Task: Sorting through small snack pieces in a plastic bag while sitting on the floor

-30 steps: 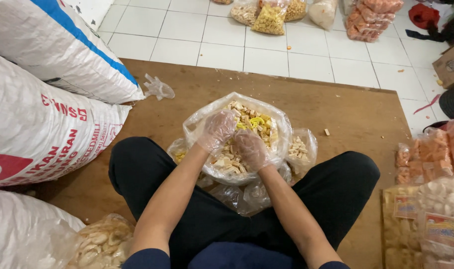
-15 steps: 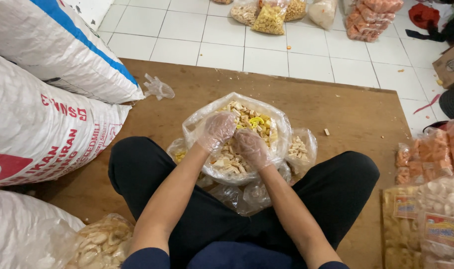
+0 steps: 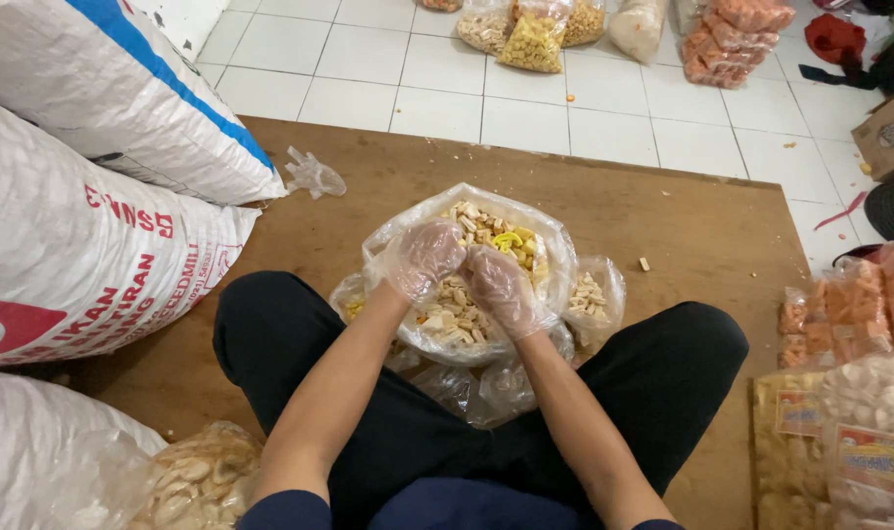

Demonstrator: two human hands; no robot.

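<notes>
Hands [image 3: 462,270] stay bunched above cracker bag [image 3: 545,245].

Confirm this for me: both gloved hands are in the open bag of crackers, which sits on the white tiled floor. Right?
Not quite. In the head view, both hands, left hand and right hand, are in the bag of crackers, but it sits on the brown wooden board, not on the tiles.

A clear plastic bag [image 3: 525,221], open at the top and full of pale mixed crackers [image 3: 452,312], sits upright on the wooden board [image 3: 702,226] between the person's knees.
</notes>
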